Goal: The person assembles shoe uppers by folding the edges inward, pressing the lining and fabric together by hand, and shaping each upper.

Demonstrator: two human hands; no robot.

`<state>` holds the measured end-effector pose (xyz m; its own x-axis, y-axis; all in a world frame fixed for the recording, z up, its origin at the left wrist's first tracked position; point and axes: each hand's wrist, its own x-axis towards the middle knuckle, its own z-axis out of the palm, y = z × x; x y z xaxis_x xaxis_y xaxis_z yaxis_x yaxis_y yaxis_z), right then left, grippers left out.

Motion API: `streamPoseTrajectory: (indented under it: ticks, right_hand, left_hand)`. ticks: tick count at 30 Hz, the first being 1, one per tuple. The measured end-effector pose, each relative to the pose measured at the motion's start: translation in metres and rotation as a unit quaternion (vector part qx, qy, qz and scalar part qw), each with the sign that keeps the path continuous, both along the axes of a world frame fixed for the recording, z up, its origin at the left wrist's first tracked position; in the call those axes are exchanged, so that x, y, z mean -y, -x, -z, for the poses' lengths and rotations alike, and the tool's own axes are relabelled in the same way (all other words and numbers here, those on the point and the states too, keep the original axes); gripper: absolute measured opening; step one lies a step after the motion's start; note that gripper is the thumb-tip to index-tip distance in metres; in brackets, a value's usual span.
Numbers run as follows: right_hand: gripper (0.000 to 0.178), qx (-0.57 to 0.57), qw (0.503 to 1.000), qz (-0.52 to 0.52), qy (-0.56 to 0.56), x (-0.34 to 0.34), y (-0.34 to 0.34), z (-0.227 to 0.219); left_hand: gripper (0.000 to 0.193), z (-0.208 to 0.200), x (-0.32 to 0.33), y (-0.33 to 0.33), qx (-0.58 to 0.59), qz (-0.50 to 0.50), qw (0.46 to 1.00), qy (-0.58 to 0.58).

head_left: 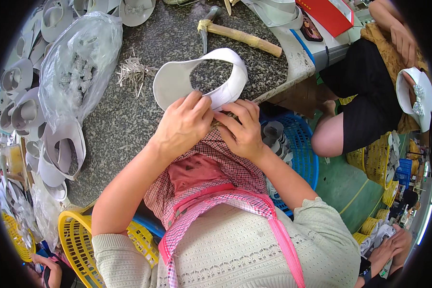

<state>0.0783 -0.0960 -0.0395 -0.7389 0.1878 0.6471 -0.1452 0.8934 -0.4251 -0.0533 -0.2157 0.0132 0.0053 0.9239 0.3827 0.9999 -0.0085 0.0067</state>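
Note:
A white shoe upper [170,82], bent into a loop, rests on the speckled stone tabletop in front of me. My left hand [186,117] has its fingers curled and pinches the near edge of the upper. Close beside it on the right, my right hand [242,126] grips the same edge with bent fingers. Both thumbs and whatever lies between the fingertips are mostly hidden. Just beyond the upper lies a hammer [240,38] with a metal head and a wooden handle. To the left is a small heap of thin silvery slivers [135,73].
A clear plastic bag [84,62] of sparkling ornaments lies at left, among several white uppers [65,146]. Yellow basket [74,245] and blue basket [305,153] flank me. At right sits another person [365,91], near a white upper with ornaments [427,98]. A red box [329,14] stands far right.

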Motion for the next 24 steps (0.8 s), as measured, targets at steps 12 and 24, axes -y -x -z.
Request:
streamPoseTrajectory:
  ticks: [12, 24]
  right_hand:
    - [0.030, -0.014, 1.000, 0.008, 0.010, 0.001, 0.007, 0.003]
    - [0.032, -0.033, 0.999, 0.014, 0.005, -0.002, 0.005, 0.014]
  left_hand:
    - [0.011, 0.001, -0.007, 0.016, 0.359, -0.103, 0.927, -0.011]
    - [0.022, -0.001, -0.012, 0.019, 0.354, -0.074, 0.931, 0.039]
